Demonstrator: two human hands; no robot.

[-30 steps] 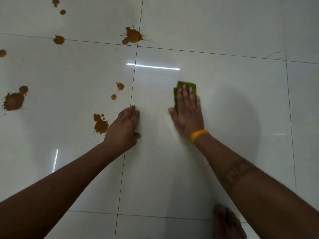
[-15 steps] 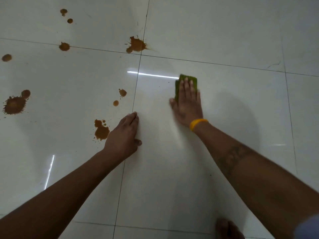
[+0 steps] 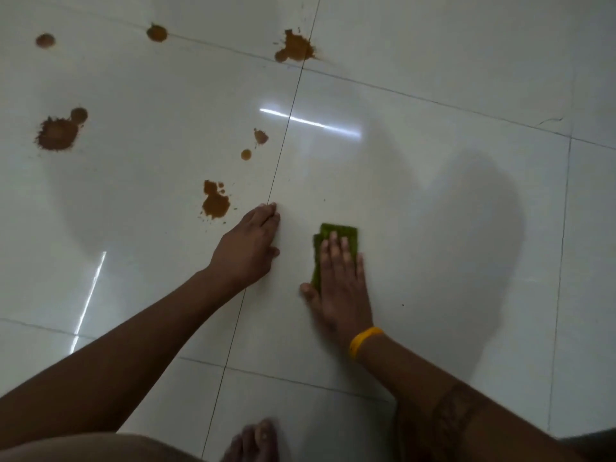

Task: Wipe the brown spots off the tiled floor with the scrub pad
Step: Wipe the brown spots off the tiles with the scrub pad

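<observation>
Green scrub pad [image 3: 336,235]: pressed flat on the tiled floor [image 3: 433,211], just right of the grout line [image 3: 280,161]
Right hand [image 3: 340,288]: laid on the pad, fingers straight; yellow wristband [image 3: 363,341] is worn
Left hand [image 3: 248,248]: rested on the grout line, fingers relaxed, nothing held
Brown spots [image 3: 216,203]: seen left of the grout line; nearest one just beside the left fingertips

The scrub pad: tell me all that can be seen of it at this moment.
The scrub pad is a green, rough-looking, roughly rectangular piece, fibrous by its texture, lying flat on the glossy white tiled floor. The right hand presses on it with straight fingers, covering its near part, so only the far end and left edge show. It sits just right of a grout line, apart from the left hand and from the nearest brown spot. No brown spot lies under it that can be seen.
</observation>
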